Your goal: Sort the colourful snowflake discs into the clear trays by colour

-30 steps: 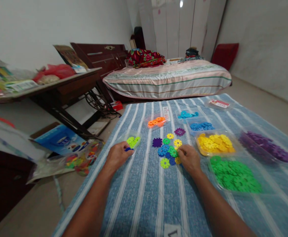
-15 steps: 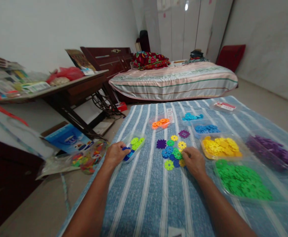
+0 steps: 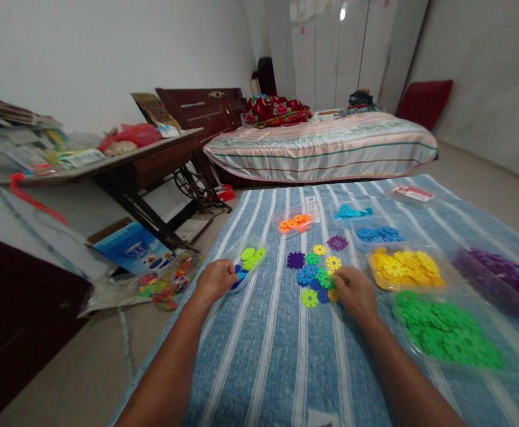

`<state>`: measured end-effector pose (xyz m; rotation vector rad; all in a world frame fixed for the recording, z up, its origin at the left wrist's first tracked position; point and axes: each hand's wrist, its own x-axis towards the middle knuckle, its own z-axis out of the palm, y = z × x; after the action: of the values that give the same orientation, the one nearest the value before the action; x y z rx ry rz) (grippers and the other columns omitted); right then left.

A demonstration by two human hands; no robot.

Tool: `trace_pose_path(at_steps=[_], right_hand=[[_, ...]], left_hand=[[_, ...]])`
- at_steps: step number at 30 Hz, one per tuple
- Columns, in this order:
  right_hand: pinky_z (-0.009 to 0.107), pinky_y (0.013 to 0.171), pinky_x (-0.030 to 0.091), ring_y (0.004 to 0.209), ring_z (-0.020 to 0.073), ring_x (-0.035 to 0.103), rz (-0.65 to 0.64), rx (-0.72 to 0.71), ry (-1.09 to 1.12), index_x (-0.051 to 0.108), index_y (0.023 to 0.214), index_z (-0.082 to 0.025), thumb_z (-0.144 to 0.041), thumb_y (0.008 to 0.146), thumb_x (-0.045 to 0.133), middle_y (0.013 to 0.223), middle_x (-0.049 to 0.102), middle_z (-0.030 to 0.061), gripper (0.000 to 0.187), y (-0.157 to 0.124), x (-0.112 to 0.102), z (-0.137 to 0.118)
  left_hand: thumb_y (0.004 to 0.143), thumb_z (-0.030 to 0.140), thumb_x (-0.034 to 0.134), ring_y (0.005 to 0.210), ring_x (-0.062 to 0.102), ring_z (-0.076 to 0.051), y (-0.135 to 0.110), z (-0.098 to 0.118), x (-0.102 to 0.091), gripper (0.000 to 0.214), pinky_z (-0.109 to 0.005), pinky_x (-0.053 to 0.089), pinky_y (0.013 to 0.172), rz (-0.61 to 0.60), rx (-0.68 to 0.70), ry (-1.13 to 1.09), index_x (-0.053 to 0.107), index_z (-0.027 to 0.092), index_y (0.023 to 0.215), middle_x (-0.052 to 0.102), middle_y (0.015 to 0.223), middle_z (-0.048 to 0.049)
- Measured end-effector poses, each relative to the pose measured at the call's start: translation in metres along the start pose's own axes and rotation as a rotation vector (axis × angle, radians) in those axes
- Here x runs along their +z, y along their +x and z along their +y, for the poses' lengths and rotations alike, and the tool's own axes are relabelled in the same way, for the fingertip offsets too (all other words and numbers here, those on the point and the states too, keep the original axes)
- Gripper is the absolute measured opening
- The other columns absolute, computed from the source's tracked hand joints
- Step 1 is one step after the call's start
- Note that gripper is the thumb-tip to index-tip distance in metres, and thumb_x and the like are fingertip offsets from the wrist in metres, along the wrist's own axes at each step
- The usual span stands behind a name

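Observation:
My left hand (image 3: 216,279), its fingers pinched together, is at the near left edge of a clear tub (image 3: 261,261). Lime-green snowflake discs (image 3: 252,257) and dark blue discs (image 3: 240,276) lie in that tub. Whatever the fingertips may hold is hidden. My right hand (image 3: 354,290) is curled at the right side of a loose pile of notched plastic discs, close to a green disc (image 3: 325,278) and a yellow disc (image 3: 333,295). Its fingertips are hidden too. Around the pile lie a lime disc (image 3: 309,298), a dark purple square piece (image 3: 296,260) and a purple piece (image 3: 337,242).
Tubs of yellow discs (image 3: 408,268), green discs (image 3: 450,329), purple discs (image 3: 502,276), blue discs (image 3: 379,235) and orange discs (image 3: 295,223) stand on the striped cloth (image 3: 259,356). A bed (image 3: 321,148) is beyond; a cluttered desk (image 3: 139,154) is left.
The view has turned slightly left, shifting everything right in the picture. My left hand now covers more of the dark blue discs at the tub. My right hand stays beside the pile.

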<state>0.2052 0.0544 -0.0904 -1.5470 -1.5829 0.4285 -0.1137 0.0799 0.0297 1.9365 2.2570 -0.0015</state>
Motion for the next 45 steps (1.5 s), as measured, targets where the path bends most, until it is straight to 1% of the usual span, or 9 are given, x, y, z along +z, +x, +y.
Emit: trace_pose_path(at_steps=[4, 10, 16, 23, 27, 31, 34, 39, 45], right_hand=[[0.031, 0.073, 0.038, 0.079, 0.0205, 0.056, -0.010, -0.002, -0.001, 0.064, 0.072, -0.019, -0.038, 0.081, 0.042, 0.078, 0.064, 0.0050, 0.030, -0.001, -0.001, 0.000], [0.032, 0.074, 0.040, 0.080, 0.0215, 0.057, -0.009, 0.010, 0.009, 0.065, 0.074, -0.019, -0.041, 0.081, 0.044, 0.080, 0.066, 0.0054, 0.031, -0.003, -0.002, 0.001], [0.033, 0.077, 0.042, 0.083, 0.0220, 0.059, -0.020, 0.024, 0.014, 0.067, 0.076, -0.020, -0.044, 0.081, 0.045, 0.084, 0.067, 0.0058, 0.033, -0.004, -0.002, 0.002], [0.035, 0.079, 0.044, 0.085, 0.0235, 0.060, -0.034, 0.033, 0.016, 0.068, 0.077, -0.020, -0.047, 0.080, 0.045, 0.087, 0.069, 0.0063, 0.036, -0.006, -0.004, 0.003], [0.036, 0.080, 0.045, 0.087, 0.0240, 0.061, -0.033, 0.061, 0.026, 0.069, 0.079, -0.020, -0.049, 0.079, 0.047, 0.090, 0.069, 0.0068, 0.037, -0.007, -0.004, 0.004], [0.037, 0.082, 0.046, 0.089, 0.0250, 0.062, -0.038, 0.090, 0.031, 0.070, 0.080, -0.020, -0.051, 0.078, 0.048, 0.091, 0.070, 0.0073, 0.038, -0.008, -0.004, 0.006], [0.037, 0.082, 0.046, 0.089, 0.0250, 0.062, -0.033, 0.090, 0.021, 0.070, 0.080, -0.020, -0.051, 0.077, 0.048, 0.091, 0.070, 0.0069, 0.038, -0.008, -0.004, 0.007], [0.037, 0.081, 0.047, 0.088, 0.0243, 0.063, -0.019, 0.083, 0.031, 0.069, 0.078, -0.021, -0.050, 0.078, 0.049, 0.091, 0.070, 0.0065, 0.035, -0.009, -0.004, 0.006], [0.037, 0.082, 0.047, 0.089, 0.0242, 0.063, -0.013, 0.084, 0.026, 0.069, 0.079, -0.022, -0.050, 0.078, 0.049, 0.091, 0.070, 0.0061, 0.034, -0.009, -0.005, 0.005]], left_hand=[[0.071, 0.020, 0.060, 0.071, 0.059, -0.017, -0.007, 0.003, -0.003, 0.001, -0.024, 0.033, 0.058, -0.001, -0.006, 0.012, 0.061, 0.019, 0.071, 0.064, 0.071, -0.0006], [0.074, 0.019, 0.057, 0.071, 0.061, -0.017, -0.015, 0.004, -0.003, 0.014, -0.024, 0.032, 0.057, -0.046, 0.013, 0.033, 0.067, 0.020, 0.084, 0.067, 0.071, -0.0001], [0.076, 0.015, 0.052, 0.076, 0.062, -0.018, -0.018, 0.000, -0.001, 0.021, -0.024, 0.034, 0.059, -0.017, 0.027, 0.039, 0.069, 0.021, 0.086, 0.070, 0.079, -0.0017], [0.077, 0.018, 0.052, 0.088, 0.064, -0.021, -0.013, -0.002, -0.003, 0.021, -0.027, 0.040, 0.068, -0.059, 0.090, 0.154, 0.070, 0.023, 0.088, 0.071, 0.090, -0.0044], [0.078, 0.019, 0.051, 0.094, 0.064, -0.023, -0.009, 0.004, -0.005, 0.023, -0.029, 0.044, 0.072, -0.115, 0.144, 0.249, 0.071, 0.023, 0.088, 0.071, 0.096, -0.0070], [0.077, 0.017, 0.053, 0.099, 0.064, -0.026, -0.002, 0.010, -0.005, 0.025, -0.032, 0.047, 0.077, -0.144, 0.163, 0.241, 0.072, 0.022, 0.091, 0.070, 0.104, -0.0100], [0.075, 0.019, 0.057, 0.097, 0.065, -0.026, 0.004, 0.012, -0.001, 0.021, -0.032, 0.047, 0.079, -0.159, 0.156, 0.213, 0.073, 0.021, 0.087, 0.071, 0.099, -0.0110], [0.070, 0.016, 0.058, 0.090, 0.066, -0.028, 0.013, 0.011, 0.006, 0.017, -0.033, 0.046, 0.073, -0.169, 0.146, 0.157, 0.074, 0.019, 0.077, 0.072, 0.088, -0.0125], [0.062, 0.013, 0.062, 0.078, 0.065, -0.022, 0.020, 0.005, 0.011, 0.015, -0.026, 0.041, 0.063, -0.167, 0.128, 0.041, 0.072, 0.022, 0.068, 0.071, 0.075, -0.0042]])
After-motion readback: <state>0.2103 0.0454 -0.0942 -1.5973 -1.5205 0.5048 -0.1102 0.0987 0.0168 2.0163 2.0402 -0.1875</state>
